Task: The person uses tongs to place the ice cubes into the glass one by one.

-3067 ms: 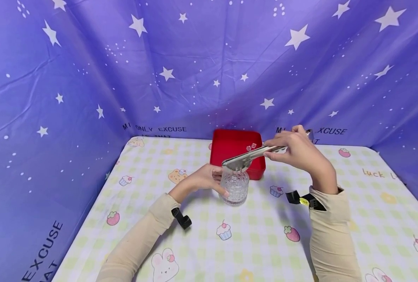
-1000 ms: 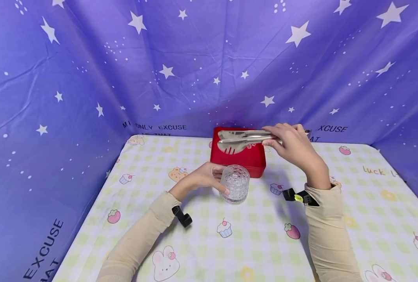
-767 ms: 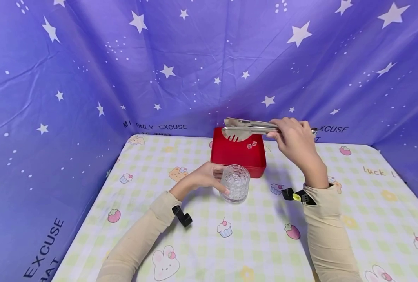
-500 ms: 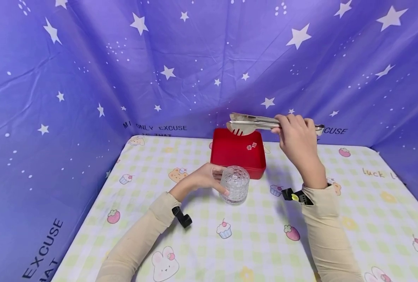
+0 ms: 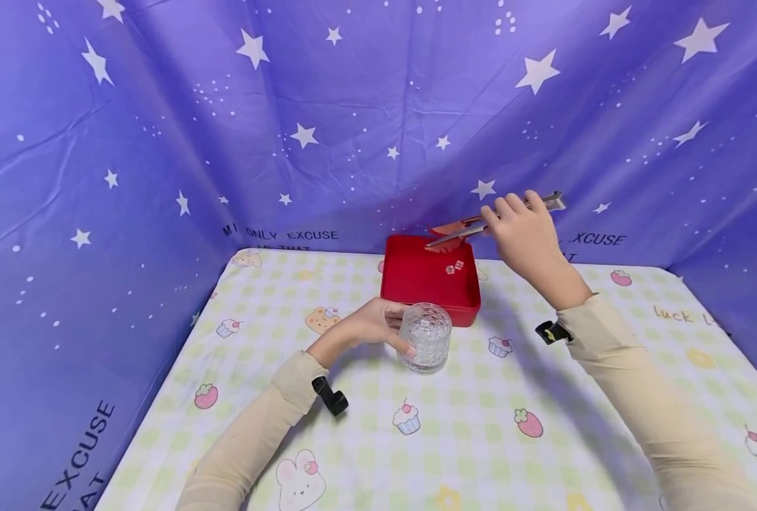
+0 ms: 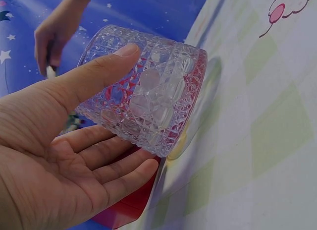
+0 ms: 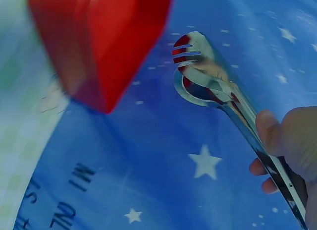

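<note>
My left hand (image 5: 373,323) holds a clear, textured drinking glass (image 5: 426,338) upright on the table, thumb on its near side. In the left wrist view the thumb lies along the faceted wall of the glass (image 6: 148,86), the fingers spread on its other side. My right hand (image 5: 524,234) grips metal serving tongs (image 5: 471,228), their slotted tips over the back of a red box (image 5: 461,314). Nothing shows between the tips of the tongs (image 7: 205,74) in the right wrist view. Inside the box lie a few small pale pieces (image 5: 454,267).
A pastel checked cloth (image 5: 366,440) with printed cupcakes, strawberries and rabbits covers the table. Purple star-printed curtains (image 5: 353,92) hang right behind it and along both sides. The red box stands near the back edge, just behind the glass.
My right hand has lifted the tongs from the glass, then up and back over the red box; the tongs now tilt tips down. The left hand and glass have stayed put.
</note>
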The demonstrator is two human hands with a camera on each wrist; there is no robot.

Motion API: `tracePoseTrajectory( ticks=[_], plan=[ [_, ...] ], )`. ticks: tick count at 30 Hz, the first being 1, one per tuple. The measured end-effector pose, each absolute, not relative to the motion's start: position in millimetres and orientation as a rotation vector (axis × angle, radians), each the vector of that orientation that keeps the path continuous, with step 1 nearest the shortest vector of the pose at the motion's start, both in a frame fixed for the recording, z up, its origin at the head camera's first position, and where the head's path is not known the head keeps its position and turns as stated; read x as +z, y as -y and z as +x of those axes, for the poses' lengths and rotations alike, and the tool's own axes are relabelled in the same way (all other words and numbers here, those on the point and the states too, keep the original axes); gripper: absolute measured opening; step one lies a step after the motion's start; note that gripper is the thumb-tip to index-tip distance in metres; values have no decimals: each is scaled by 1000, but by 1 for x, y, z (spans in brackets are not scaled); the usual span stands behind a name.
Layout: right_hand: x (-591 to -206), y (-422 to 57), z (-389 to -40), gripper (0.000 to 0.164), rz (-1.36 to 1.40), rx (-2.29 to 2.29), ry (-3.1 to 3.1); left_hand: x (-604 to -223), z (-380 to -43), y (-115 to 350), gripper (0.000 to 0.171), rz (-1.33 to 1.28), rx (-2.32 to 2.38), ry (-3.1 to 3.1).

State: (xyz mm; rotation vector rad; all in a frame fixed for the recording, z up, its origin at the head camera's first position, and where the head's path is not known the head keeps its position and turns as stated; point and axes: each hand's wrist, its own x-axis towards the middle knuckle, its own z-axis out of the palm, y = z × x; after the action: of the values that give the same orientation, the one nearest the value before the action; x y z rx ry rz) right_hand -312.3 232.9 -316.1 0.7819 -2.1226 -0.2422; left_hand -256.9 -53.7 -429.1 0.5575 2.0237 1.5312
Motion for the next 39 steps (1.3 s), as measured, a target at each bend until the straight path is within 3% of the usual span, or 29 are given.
tracePoseTrajectory(
  ticks=[13, 39],
  plan=[
    [-335, -232, -340, 14, 937, -424, 2255, -429, -255, 54, 71, 568, 1530, -2036],
    [-356, -235, -357, 7, 837, -365, 2445, -432, -258, 54, 71, 594, 1550, -2024]
  ],
)
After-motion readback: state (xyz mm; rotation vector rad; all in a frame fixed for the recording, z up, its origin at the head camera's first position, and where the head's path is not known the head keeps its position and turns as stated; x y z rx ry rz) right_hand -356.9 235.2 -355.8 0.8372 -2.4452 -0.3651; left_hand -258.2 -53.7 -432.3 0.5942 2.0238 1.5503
